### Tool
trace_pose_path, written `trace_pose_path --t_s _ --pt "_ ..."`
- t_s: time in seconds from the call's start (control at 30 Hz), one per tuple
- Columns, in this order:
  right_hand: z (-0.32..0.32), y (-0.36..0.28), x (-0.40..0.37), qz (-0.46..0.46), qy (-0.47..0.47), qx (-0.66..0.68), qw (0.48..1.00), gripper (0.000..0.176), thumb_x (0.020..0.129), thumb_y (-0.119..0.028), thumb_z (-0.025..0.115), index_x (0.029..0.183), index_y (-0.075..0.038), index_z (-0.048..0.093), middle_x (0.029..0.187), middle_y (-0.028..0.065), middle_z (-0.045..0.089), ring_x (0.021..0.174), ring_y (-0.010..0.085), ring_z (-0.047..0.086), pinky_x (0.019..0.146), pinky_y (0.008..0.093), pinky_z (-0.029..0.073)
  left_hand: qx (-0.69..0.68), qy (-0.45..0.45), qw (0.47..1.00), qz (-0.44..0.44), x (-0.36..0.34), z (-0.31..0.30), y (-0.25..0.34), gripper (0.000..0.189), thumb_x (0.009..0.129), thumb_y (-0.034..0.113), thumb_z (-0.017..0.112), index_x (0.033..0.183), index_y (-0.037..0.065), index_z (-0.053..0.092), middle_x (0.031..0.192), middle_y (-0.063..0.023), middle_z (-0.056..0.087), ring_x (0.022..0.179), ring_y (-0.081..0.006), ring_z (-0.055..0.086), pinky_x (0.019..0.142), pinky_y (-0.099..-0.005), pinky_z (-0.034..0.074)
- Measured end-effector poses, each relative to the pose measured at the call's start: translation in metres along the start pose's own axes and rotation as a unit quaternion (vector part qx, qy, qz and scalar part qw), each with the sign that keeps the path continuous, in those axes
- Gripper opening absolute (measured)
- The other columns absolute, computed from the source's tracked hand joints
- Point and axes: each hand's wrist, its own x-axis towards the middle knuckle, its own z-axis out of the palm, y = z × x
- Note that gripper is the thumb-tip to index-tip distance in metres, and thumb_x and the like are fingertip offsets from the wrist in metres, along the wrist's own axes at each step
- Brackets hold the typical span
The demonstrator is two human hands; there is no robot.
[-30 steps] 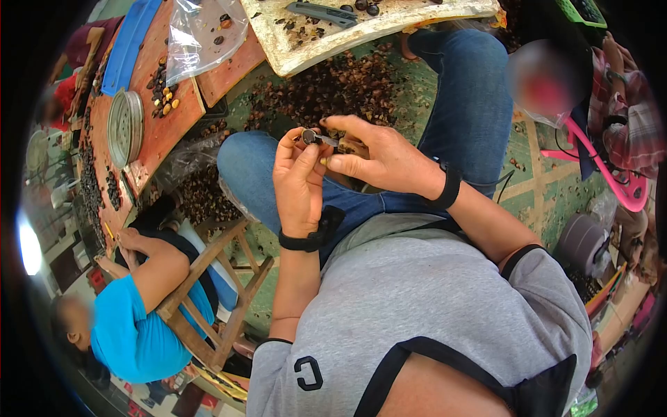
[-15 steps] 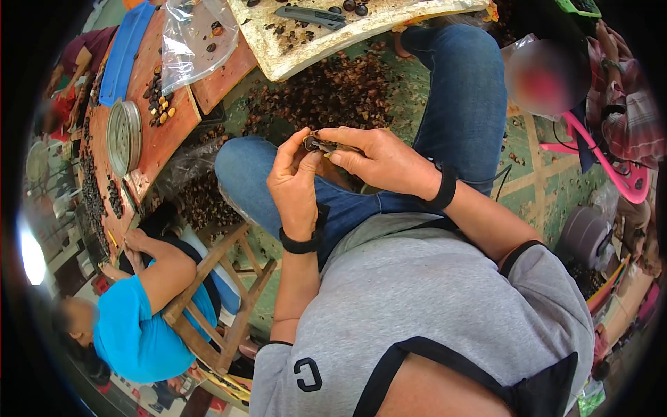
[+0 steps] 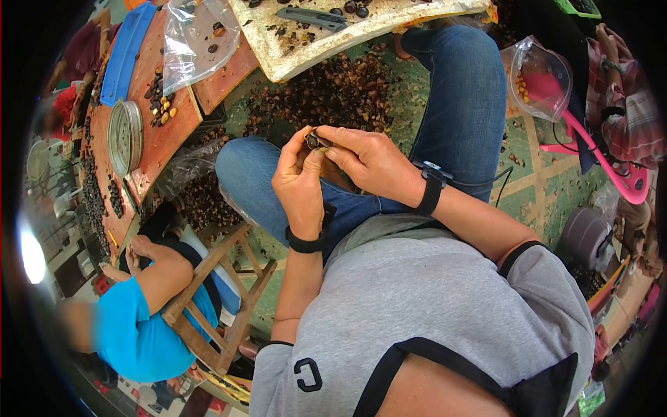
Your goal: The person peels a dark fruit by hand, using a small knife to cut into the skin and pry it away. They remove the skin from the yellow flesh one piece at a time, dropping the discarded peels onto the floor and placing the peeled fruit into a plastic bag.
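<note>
My left hand (image 3: 297,182) pinches a small dark round nut (image 3: 313,141) between thumb and fingertips, above my lap. My right hand (image 3: 375,161) meets it from the other side, its thumb and forefinger closed at the same nut. A pale rim shows on the nut's dark shell; the fingers cover much of it. Beyond my hands, a white foam tray (image 3: 288,68) carries a grey utility knife (image 3: 309,18) and several dark round nuts (image 3: 356,10).
Brown shell scraps (image 3: 326,94) litter the green floor between my knees. At left stand a wooden table (image 3: 167,149) with a metal sieve (image 3: 125,137), a blue trough (image 3: 127,52) and a plastic bag (image 3: 194,48). A person in blue (image 3: 142,326) sits nearby; a pink stool (image 3: 629,177) is right.
My right hand has shifted slightly left and its wrist has turned, showing a device on the band. A dark, elongated shape seen earlier between my right fingers is now out of sight.
</note>
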Motion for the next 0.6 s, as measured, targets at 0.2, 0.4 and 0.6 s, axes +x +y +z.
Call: trace_pose_path --t_s 0.2,0.4,0.6 --pt "-0.010 -0.012 0.002 0.109 -0.088 0.095 0.986 0.040 0.090 -0.015 0.059 0.127 0.000 0.055 0.110 0.0217 0.065 0.099 0.0317 0.066 0.082 0.0347 0.053 0.009 -0.003 1.000 0.023 0.005 -0.004 -0.004 0.029 0.091 -0.002 0.059 0.120 0.000 0.059 0.096 -0.0025 0.063 0.079 -0.0066 0.057 0.065 -0.0198 0.047" --pt "0.005 0.003 -0.004 0.074 -0.039 0.143 0.986 0.044 0.093 -0.012 0.055 0.135 0.000 0.049 0.115 0.0140 0.066 0.096 0.0164 0.064 0.080 0.0280 0.051 0.042 0.014 0.998 0.038 0.003 -0.001 -0.007 0.028 0.090 -0.003 0.060 0.118 0.001 0.060 0.094 -0.0014 0.062 0.078 -0.0065 0.057 0.065 -0.0199 0.047" --pt "0.005 0.005 -0.002 0.151 -0.045 0.186 0.970 0.040 0.093 -0.012 0.055 0.130 0.002 0.053 0.101 0.0112 0.067 0.082 0.0097 0.061 0.071 0.0243 0.050 0.005 0.027 0.999 0.025 -0.002 0.004 -0.005 0.031 0.090 -0.003 0.061 0.120 -0.001 0.057 0.105 -0.0060 0.063 0.094 -0.0114 0.060 0.081 -0.0229 0.050"
